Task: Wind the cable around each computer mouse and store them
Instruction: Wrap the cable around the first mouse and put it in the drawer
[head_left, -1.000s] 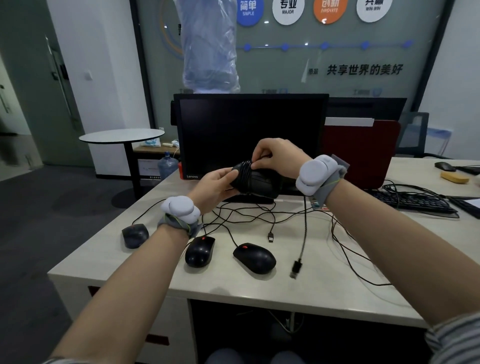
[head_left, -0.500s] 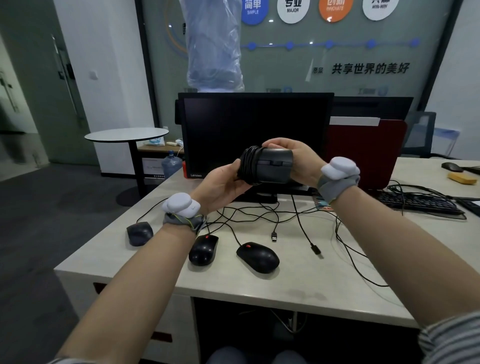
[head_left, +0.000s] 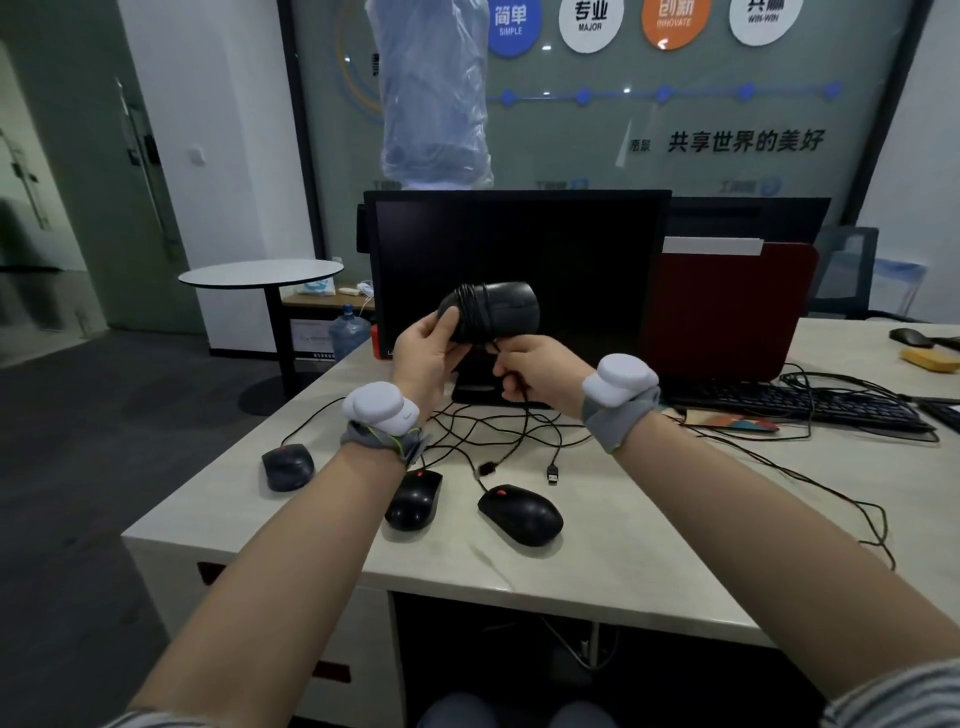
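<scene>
A black mouse (head_left: 506, 312) with several turns of its cable wound round its left half is held up in front of the monitor. My left hand (head_left: 426, 358) grips its left end from below. My right hand (head_left: 535, 371) sits just under the mouse and pinches the loose cable that hangs from it. Three more black mice lie on the desk: a mouse at the left (head_left: 287, 466), a middle mouse (head_left: 414, 500) and a right mouse (head_left: 521, 514). Their black cables (head_left: 498, 431) lie tangled behind them, and a USB plug (head_left: 553, 474) rests on the desk.
A dark monitor (head_left: 519, 244) stands at the back of the white desk (head_left: 675, 545). A red folder (head_left: 727, 312) and a black keyboard (head_left: 789, 402) are to the right. More cable loops over the desk at the right (head_left: 831, 499). A round side table (head_left: 260, 273) stands off to the left.
My right hand has come off the top of the mouse and dropped below it, taking the loose cable with it. The hanging cable end has shortened and moved left. The mouse has lifted slightly.
</scene>
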